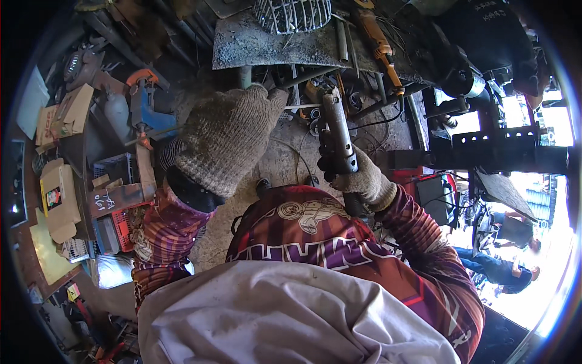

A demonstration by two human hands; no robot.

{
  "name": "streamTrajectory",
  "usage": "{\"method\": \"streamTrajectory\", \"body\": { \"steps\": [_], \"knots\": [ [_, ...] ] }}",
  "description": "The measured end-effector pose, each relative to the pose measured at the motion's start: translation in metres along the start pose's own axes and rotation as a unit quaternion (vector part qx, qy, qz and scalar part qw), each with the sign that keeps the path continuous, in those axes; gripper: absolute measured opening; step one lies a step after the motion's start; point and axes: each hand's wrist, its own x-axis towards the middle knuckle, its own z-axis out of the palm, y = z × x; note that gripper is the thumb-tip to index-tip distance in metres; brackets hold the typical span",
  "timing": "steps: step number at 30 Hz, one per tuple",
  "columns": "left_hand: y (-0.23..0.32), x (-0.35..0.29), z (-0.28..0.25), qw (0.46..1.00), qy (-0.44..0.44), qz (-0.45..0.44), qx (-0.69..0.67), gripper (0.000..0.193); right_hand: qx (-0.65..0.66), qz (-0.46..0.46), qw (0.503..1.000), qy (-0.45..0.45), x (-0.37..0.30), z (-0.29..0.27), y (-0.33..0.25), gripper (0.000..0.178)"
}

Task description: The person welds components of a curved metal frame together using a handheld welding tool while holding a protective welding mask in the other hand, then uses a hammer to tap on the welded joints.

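Note:
My left hand (233,136), in a knitted beige work glove, is closed in front of the near edge of a dusty metal-topped bench (242,45). A thin pale rod (302,107) shows beside its fingertips; whether the fingers grip it cannot be made out. In a similar glove, my right hand (367,182) wraps round a worn steel tube (339,130) with holes along its side. The tube stands nearly upright in view, its far end notched and a dark part below my fist.
A round metal cage (293,15) sits on the bench, right of it an orange angle grinder (377,45) with its cord. At left are a blue clamp (145,109), cardboard boxes (59,200) and a red crate (123,230). People (503,270) are at far right.

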Motion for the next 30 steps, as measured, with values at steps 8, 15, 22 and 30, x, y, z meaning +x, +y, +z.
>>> {"method": "streamTrajectory", "body": {
  "steps": [8,15,22,30],
  "knots": [
    [0.009,-0.005,-0.004,1.0,0.0,-0.019,-0.017,0.032,-0.013,-0.036,0.999,0.031,0.002,0.004,-0.004,0.091],
    [-0.017,-0.026,-0.005,0.996,0.026,-0.07,-0.055,0.026,-0.094,-0.036,0.987,0.124,0.002,0.008,-0.013,0.099],
    [-0.021,-0.036,0.0,0.978,-0.004,-0.127,-0.168,0.023,-0.106,-0.077,0.977,0.167,-0.007,0.011,-0.008,0.082],
    [-0.002,-0.016,0.02,0.998,0.0,-0.048,0.033,0.022,-0.13,0.04,0.941,0.31,-0.018,0.019,0.033,0.025]
  ]
}}
